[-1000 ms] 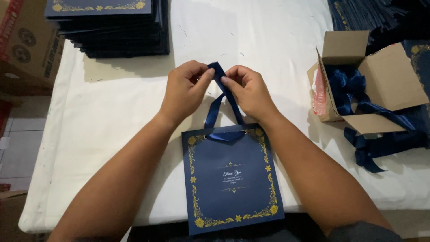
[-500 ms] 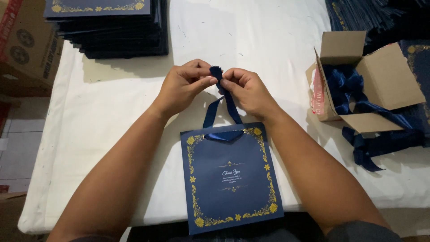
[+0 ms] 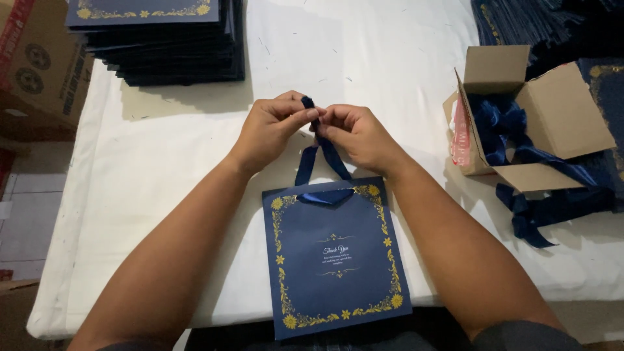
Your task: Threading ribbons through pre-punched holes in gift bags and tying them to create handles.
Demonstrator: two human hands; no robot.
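Your left hand (image 3: 273,130) and right hand (image 3: 354,133) meet above the top edge of a flat navy paper bag (image 3: 335,257) with gold floral trim, which lies on the white-covered counter (image 3: 162,195) directly in front of you, its lower edge at the counter's near rim. Both grips are closed in a pinch: thumb and fingertips of each hand clamp the dark blue ribbon handle (image 3: 318,153), the two hands touching at the ribbon's upper end. The two ribbon strands run down from your fingers to the bag's mouth. A stack of matching navy bags (image 3: 162,39) sits at the far left of the counter. An open cardboard box (image 3: 539,110) holding loose blue ribbons (image 3: 497,127) stands to your right, well apart from the bag.
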